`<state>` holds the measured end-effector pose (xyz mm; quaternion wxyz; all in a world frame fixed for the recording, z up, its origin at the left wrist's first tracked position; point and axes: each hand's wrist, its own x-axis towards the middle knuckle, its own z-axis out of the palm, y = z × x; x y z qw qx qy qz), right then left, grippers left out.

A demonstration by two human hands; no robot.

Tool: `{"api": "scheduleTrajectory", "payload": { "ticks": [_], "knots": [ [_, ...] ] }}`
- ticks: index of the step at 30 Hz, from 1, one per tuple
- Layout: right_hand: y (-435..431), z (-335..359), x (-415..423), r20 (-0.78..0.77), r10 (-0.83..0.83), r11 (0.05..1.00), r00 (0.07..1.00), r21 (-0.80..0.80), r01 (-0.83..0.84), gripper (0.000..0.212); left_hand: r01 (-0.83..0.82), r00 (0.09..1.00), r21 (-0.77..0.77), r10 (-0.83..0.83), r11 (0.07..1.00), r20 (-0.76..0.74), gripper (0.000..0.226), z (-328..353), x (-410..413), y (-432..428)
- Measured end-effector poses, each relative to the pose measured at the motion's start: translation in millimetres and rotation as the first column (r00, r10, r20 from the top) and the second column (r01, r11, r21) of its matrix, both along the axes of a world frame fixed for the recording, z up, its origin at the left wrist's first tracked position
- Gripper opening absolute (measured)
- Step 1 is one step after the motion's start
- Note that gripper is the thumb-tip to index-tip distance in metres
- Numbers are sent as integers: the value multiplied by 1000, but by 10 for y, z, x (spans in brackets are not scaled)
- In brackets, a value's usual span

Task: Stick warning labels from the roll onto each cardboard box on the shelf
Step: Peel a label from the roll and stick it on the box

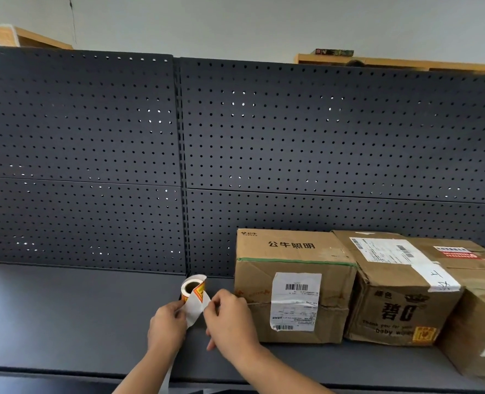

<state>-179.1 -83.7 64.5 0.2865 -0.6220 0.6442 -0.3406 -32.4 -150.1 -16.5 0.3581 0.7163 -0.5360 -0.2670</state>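
Note:
A roll of orange-and-yellow warning labels point(192, 288) stands on the dark shelf point(64, 317), its white backing strip point(195, 308) pulled out toward me. My left hand point(165, 327) pinches the strip's left side. My right hand point(229, 319) pinches its right edge, just left of the nearest cardboard box point(292, 288). That box carries a white shipping slip on its front. A second box point(400, 297) beside it bears an orange warning label point(424, 334) at its lower front corner. A third box point(474, 345) sits at the far right.
A dark pegboard back panel point(93, 166) rises behind the shelf. The shelf's front edge point(64, 371) runs across the bottom. A loose tail of backing paper point(165, 379) hangs down past that edge between my forearms.

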Motion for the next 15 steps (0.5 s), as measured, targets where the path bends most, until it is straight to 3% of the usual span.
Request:
{"api": "scheduleTrajectory", "payload": {
  "ticks": [12, 15],
  "knots": [
    [111, 296, -65, 125, 15, 998, 992, -55, -9, 16, -43, 999, 6, 43, 999, -22, 35, 156, -79, 116],
    [158, 434, -149, 167, 28, 993, 986, -117, -9, 15, -25, 999, 8, 25, 1000, 24, 50, 228, -64, 200]
  ]
}}
